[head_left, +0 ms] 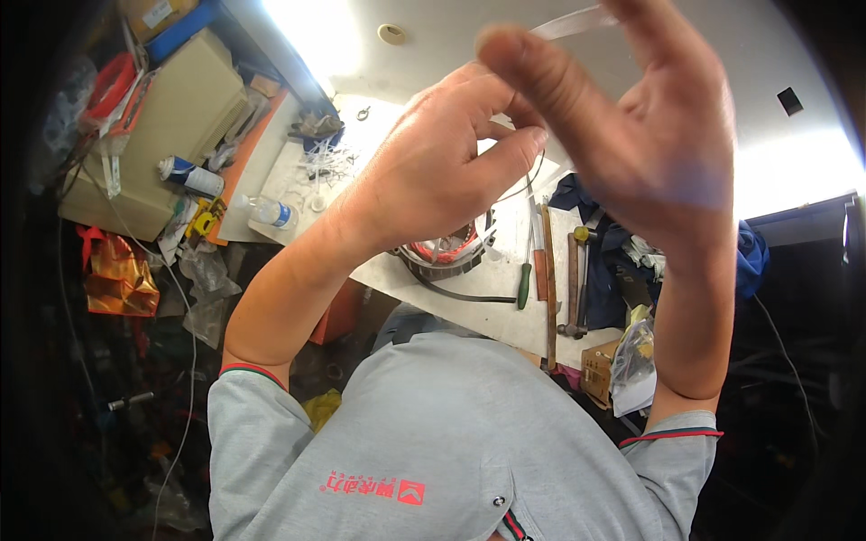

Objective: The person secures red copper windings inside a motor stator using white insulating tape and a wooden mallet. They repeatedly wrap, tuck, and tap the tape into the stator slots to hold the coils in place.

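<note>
My left hand (442, 158) is raised above the bench, its fingers curled and its thumb pressed in; what it grips is hidden. My right hand (645, 126) is up beside it, blurred, its upper fingers cut off by the picture's edge. A translucent white strip (573, 22) spans the gap between the right thumb and a finger and seems held there. Below the left hand, a ring-shaped motor stator (451, 261) with red windings and a dark rim sits on the bench, partly covered by that hand. A thick black cable (460, 294) curves out from it.
On the white bench (406, 279) lie a green-handled screwdriver (523, 287), a wooden stick (550, 325) and a hammer (572, 330). Dark blue cloth (606, 298) and a cardboard box (597, 371) are at right. A plastic bottle (271, 212) and spray can (191, 177) stand left.
</note>
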The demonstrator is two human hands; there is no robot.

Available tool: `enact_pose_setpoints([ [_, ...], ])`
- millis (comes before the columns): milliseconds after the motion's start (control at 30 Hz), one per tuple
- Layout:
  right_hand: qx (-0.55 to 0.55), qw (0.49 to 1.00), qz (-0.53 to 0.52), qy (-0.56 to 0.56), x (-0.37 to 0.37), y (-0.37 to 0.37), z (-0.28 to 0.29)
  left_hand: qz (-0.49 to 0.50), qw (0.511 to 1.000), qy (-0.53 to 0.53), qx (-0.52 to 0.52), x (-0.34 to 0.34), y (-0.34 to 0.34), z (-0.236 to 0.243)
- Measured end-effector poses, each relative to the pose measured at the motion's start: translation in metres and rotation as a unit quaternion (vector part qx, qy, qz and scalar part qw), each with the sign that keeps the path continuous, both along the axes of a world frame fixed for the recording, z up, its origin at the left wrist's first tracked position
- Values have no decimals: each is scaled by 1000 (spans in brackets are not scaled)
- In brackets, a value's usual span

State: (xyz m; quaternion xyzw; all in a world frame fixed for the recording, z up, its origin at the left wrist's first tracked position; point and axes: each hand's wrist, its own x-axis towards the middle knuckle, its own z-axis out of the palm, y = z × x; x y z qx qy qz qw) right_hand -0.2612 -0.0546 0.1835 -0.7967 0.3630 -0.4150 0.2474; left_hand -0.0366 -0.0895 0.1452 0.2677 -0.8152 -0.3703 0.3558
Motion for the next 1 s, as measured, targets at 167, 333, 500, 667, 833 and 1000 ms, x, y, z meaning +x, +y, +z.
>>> enact_pose_setpoints([
  [167, -93, 992, -9, 81, 1, 15, -4, 11, 1000, 13, -23, -11, 0, 2],
  [333, -150, 981, -23, 123, 1, 19, -6, 12, 999, 19, -37, -12, -2, -4],
  [500, -186, 973, -45, 129, -2, 17, -4, 12, 999, 31, 10, -1, 2, -1],
  [667, -187, 975, -74, 92, -12, 10, 17, 27, 994, 103, 34, 27, -1, 2],
  [833, 118, 948, 171, -241, -46, 31, 35, 133, 974, 180, -22, 69, -31, 0],
  [1000, 215, 923, 51, -314, -100, 132, 35, 267, 954, 101, -97, 94, -85, -42],
])
